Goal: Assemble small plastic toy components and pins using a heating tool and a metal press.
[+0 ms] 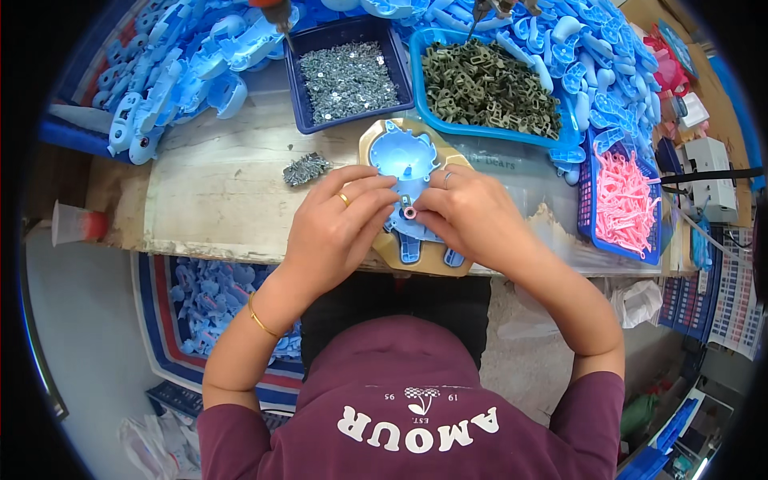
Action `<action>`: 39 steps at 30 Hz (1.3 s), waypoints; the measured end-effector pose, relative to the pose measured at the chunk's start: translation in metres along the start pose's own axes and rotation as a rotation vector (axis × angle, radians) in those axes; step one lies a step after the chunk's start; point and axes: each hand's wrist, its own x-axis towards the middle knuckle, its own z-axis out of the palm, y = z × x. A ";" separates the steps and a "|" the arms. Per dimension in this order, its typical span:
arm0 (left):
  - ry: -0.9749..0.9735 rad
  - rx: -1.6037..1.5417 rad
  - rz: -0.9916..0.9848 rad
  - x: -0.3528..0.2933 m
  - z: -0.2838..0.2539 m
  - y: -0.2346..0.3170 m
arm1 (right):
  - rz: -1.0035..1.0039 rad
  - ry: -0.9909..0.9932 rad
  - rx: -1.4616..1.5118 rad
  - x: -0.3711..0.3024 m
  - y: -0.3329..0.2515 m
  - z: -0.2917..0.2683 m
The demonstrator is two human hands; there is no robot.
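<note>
A light blue plastic toy shell (406,150), hollow side up, lies in a tan jig (372,144) at the table's front edge. My left hand (336,216) rests at the shell's left side, its bent fingertips on the shell. From the right, my right hand (472,204) reaches in with finger and thumb closed at a small dark green part with a pink ring-shaped end (409,212), standing in the middle of the shell. Fingers partly cover the shell. The left thumb is hidden.
Behind the jig stand a dark blue tray (308,126) of screws and a light blue tray (496,138) of dark green clips. Tools (276,14) hang above. A blue basket (588,216) holds pink strips. A small screw pile (306,169) lies left. Blue shells (228,48) heap behind.
</note>
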 end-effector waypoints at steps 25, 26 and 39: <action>-0.244 0.153 0.053 -0.016 0.013 0.013 | -0.059 -0.003 0.047 0.001 0.010 0.003; -0.247 0.165 0.040 -0.016 0.014 0.014 | -0.087 -0.004 0.046 0.001 0.011 0.004; -0.214 0.168 0.041 -0.017 0.016 0.016 | 0.156 0.154 0.010 -0.042 0.010 -0.010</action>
